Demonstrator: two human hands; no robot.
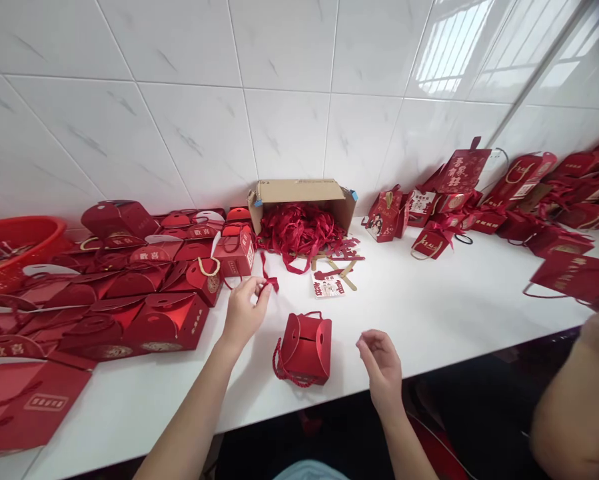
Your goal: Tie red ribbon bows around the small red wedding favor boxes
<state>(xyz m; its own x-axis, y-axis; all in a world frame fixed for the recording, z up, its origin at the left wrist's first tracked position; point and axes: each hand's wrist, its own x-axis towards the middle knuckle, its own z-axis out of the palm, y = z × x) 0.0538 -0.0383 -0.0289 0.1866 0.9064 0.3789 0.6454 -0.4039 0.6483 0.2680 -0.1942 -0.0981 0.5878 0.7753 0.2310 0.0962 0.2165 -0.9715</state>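
My left hand pinches a red ribbon between thumb and fingers, just above the white table. Part of the ribbon trails back toward the cardboard box. Between my two hands stands a small red gift box with a twisted red cord handle hanging at its left side and holes in its curved top flaps. To the right of this box, my right hand is raised with the fingers curled and apart, touching nothing that I can see.
A cardboard box of tangled red ribbons lies against the tiled wall. Printed cards lie before it. Many red gift boxes crowd the left beside a red basket; others stand right, near another person's arm.
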